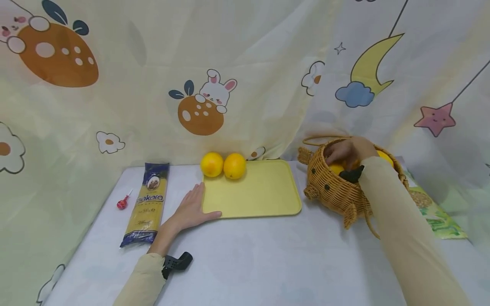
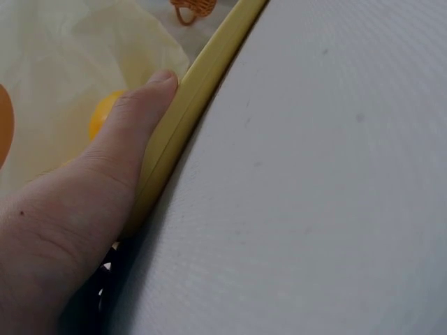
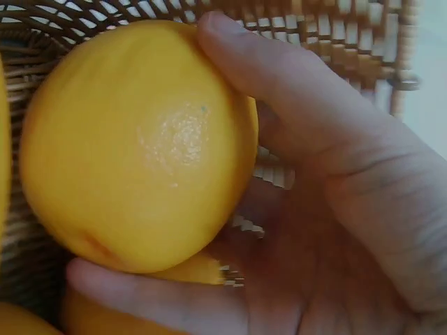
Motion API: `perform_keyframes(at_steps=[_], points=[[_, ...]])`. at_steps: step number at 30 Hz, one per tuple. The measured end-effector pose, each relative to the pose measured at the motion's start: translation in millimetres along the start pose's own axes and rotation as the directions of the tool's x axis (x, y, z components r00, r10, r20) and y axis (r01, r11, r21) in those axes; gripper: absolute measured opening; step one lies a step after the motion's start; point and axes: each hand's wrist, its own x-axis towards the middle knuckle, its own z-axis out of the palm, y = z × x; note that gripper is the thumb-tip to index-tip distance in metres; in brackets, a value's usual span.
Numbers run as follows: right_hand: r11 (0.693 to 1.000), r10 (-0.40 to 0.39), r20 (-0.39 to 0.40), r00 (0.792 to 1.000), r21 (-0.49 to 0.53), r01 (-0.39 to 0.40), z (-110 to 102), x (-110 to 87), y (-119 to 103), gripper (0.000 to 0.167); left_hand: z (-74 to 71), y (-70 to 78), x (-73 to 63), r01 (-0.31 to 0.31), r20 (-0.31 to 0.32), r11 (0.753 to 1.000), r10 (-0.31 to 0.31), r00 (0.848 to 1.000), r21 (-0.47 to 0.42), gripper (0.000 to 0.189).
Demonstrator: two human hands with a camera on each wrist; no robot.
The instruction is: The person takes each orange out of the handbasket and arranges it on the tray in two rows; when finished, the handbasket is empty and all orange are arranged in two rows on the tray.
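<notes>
My left hand (image 1: 191, 208) rests at the left end of a yellow tray (image 1: 256, 193), fingers along its side and thumb on the front rim. In the left wrist view the thumb (image 2: 140, 115) lies straight against the tray's edge. Two oranges, one (image 1: 212, 165) at the tray's back left corner and another (image 1: 235, 166) beside it, touch or nearly touch. My right hand (image 1: 354, 149) reaches into a wicker animal-shaped basket (image 1: 338, 197). There, in the right wrist view, its thumb and fingers curve round an orange (image 3: 140, 146), with more oranges beside and under it.
Left of the tray lies a pasta packet (image 1: 147, 204), with a red lollipop (image 1: 122, 203) beyond it. A green printed packet (image 1: 436, 212) lies partly behind the basket at right. A patterned curtain (image 1: 260, 63) hangs along the table's back.
</notes>
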Motion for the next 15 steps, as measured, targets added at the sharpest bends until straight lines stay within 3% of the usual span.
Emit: perform_keyframes(at_steps=[3, 10, 15], points=[[0.994, 0.016, -0.022, 1.000, -0.106, -0.018, -4.2, -12.8, -8.4, 0.093, -0.3, 0.6, 0.4, 0.000, -0.001, 1.000, 0.000, 1.000, 0.003, 0.129], [0.996, 0.077, 0.083, 0.994, -0.050, -0.073, -15.2, -38.3, -9.7, 0.087, -0.7, 1.6, 1.7, -0.009, -0.002, 1.000, 0.009, 1.000, -0.006, 0.129], [0.994, 0.029, 0.070, 0.997, -0.105, -0.022, -20.6, -51.5, -2.3, 0.082, 0.3, 0.4, 1.2, -0.003, 0.001, 1.000, 0.003, 1.000, -0.003, 0.129]])
